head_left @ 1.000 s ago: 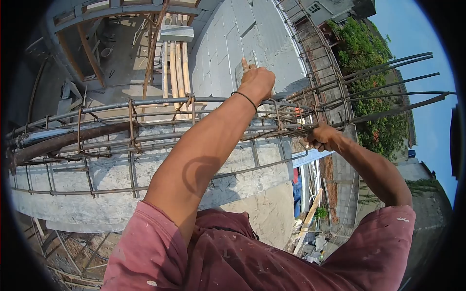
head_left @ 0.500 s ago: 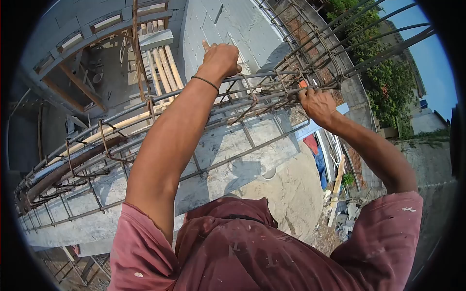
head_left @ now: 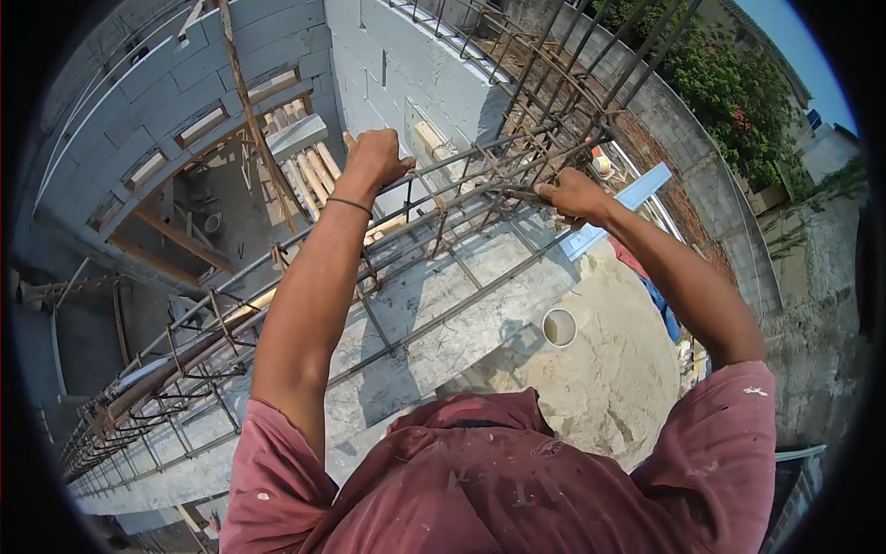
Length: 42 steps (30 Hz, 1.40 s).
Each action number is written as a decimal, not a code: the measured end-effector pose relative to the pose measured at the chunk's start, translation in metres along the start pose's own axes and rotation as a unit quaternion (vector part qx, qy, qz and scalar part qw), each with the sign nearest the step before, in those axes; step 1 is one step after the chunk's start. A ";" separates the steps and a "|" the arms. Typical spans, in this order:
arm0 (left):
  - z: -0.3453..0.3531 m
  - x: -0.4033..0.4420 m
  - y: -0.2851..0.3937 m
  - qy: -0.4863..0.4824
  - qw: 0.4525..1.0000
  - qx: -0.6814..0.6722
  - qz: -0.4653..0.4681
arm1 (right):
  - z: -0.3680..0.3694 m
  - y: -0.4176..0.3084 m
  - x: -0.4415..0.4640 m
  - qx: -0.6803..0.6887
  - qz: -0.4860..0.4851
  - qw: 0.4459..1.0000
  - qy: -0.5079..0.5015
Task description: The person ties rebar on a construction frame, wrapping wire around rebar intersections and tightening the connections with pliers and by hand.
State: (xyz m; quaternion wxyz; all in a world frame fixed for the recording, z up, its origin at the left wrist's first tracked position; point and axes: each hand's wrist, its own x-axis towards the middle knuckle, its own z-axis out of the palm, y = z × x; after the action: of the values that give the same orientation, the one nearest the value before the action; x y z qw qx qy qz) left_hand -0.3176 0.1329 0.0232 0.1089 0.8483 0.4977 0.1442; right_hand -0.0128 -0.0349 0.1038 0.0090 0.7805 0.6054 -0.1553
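Note:
My left hand [head_left: 377,159], a dark band at its wrist, is raised just beyond the top bar of a long rebar cage [head_left: 461,189]. Its fingers are curled mostly out of sight, the thumb pointing right; whatever they hold is hidden. My right hand [head_left: 574,198] is closed at the cage's right end, where the bars crowd together. A slim dark piece of metal [head_left: 522,194] runs left from its fingertips; I cannot tell whether it is a tool or part of the cage. Rusty stirrups [head_left: 441,226] ring the long bars.
Below the cage lies a concrete slab [head_left: 434,309]. A round white bucket [head_left: 559,328] stands on sand [head_left: 600,383] below. Upright rebar [head_left: 637,65] sticks out at the upper right. A grey block wall [head_left: 420,69] rises beyond, with a wooden pole [head_left: 245,83] and bamboo poles further down.
My view has shifted right and tilted. Both hands appear further left and slightly lower, the left still raised, the right still at the crowded bars. The bucket and more sand have come into view.

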 end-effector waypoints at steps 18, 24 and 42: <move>-0.006 -0.010 0.001 -0.005 1.000 -0.006 -0.020 | -0.018 -0.054 -0.014 -0.119 -0.159 0.980 0.022; -0.011 -0.010 0.008 -0.008 1.000 0.004 -0.012 | -0.007 -0.054 -0.017 -0.239 -0.199 0.949 0.052; -0.012 -0.009 0.013 0.008 1.000 -0.014 0.008 | -0.010 -0.022 -0.004 -0.129 -0.131 0.981 0.055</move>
State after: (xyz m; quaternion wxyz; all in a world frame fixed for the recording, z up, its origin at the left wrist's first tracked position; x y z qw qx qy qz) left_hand -0.3158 0.1192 0.0371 0.1156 0.8493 0.4899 0.1593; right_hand -0.0318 -0.0313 0.1183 0.0555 0.6942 0.7169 -0.0325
